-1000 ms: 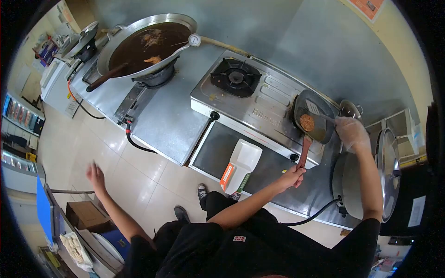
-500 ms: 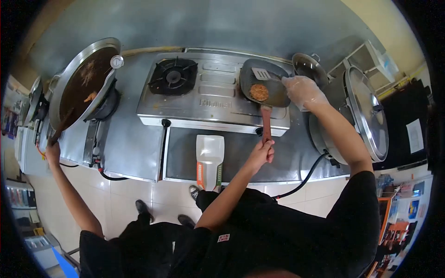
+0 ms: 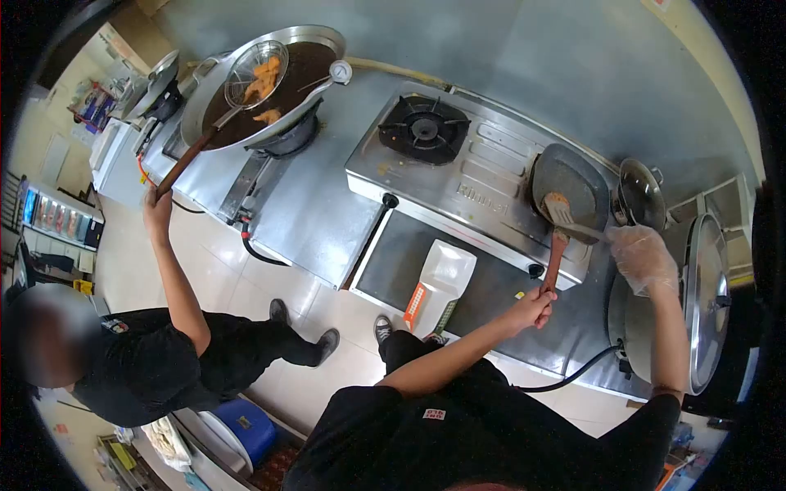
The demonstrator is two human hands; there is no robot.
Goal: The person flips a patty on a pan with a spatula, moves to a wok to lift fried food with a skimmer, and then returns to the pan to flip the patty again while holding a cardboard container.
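Observation:
My left hand is wrapped round the wooden handle of a grey square frying pan, which sits on the right burner. In a clear plastic glove, my right hand grips a slotted spatula. Its blade is down in the pan at a browned patty, covering part of it near the handle side. A white paper food tray with orange and green printing lies below the stove, left of my left hand.
The two-burner stove has a bare left burner. At left, a co-worker's hand holds a wire strainer of fried pieces over a big wok of oil. A small lidded pan and a large lidded pot stand right.
My view has swung left and tilted. The spatula has come down from above the patty onto it. The co-worker's strainer has risen out of the oil with fried pieces in it.

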